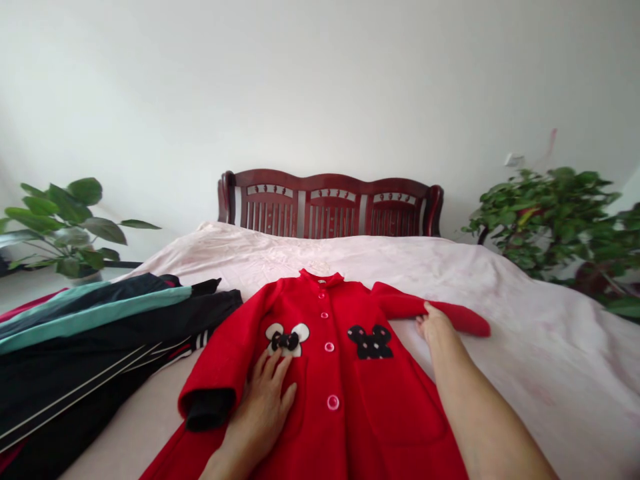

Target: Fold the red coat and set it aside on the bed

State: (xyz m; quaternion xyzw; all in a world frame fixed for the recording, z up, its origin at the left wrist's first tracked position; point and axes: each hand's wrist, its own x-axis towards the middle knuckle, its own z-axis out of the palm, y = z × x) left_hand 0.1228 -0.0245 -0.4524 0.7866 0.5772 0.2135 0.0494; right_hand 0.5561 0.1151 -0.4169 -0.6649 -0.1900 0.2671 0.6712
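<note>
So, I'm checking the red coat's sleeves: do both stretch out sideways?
No: the right hand holds one sleeve outward, while the other sleeve slants down beside the left hand.

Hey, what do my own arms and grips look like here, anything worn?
Both the left forearm and right forearm look bare: no sleeve, watch or bracelet shows. The left grip and right grip are ungloved, with no ring visible.

A home bedroom, shown by the carved wooden headboard point(327, 203) and pale bedspread point(530, 360).
</note>
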